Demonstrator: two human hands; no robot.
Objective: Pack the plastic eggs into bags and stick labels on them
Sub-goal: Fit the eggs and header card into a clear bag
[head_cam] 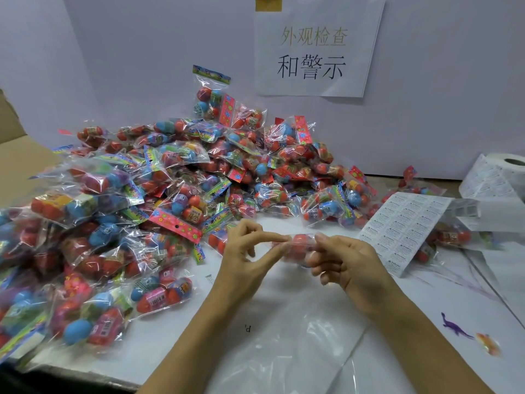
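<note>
Both my hands hold a small clear bag (298,245) with red plastic eggs in it, just above the white table (199,331). My left hand (250,251) pinches the bag's left end between thumb and fingers. My right hand (338,260) grips its right end with curled fingers. A sheet of white labels (403,226) lies right of my hands, partly over other bags. A roll of labels (500,174) stands at the far right.
A big heap of packed egg bags (170,194) covers the left and back of the table. A large clear plastic sheet (284,351) lies in front of me. A purple toy dinosaur (454,327) and an orange toy (487,344) lie at right. A paper sign (315,46) hangs on the wall.
</note>
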